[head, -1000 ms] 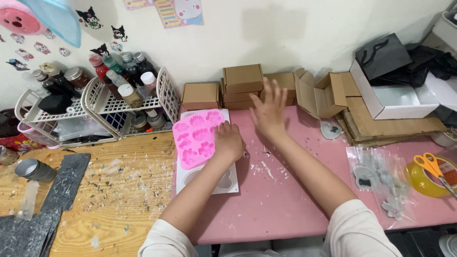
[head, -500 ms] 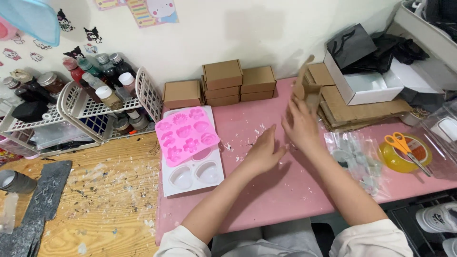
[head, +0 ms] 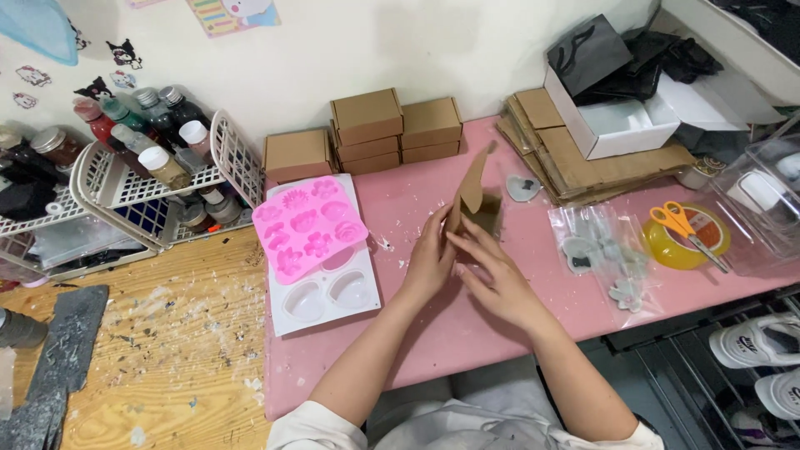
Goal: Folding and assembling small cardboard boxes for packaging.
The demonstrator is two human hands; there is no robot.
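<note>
Stacked against the far wall: closed brown cardboard boxes (head: 392, 125), one more (head: 297, 154) just left; flattened brown cardboard (head: 583, 154) piled far right beneath an open white box (head: 621, 125). Held at centre in left hand (head: 429, 262) and right hand (head: 496, 279): partly folded brown carton (head: 475, 192). Lying near right: clear plastic bags (head: 604, 258).

Five closed cardboard boxes (head: 367, 115), two moulds (head: 308, 223), one scissors (head: 682, 227)

Left hand (head: 429, 265): mine, bare, no ring or watch.
Right hand (head: 498, 282): mine, bare, nails short.
Forearms: uncovered to above my elbows.
Sleeves: short, white, loose cloth, on my upper arms.
</note>
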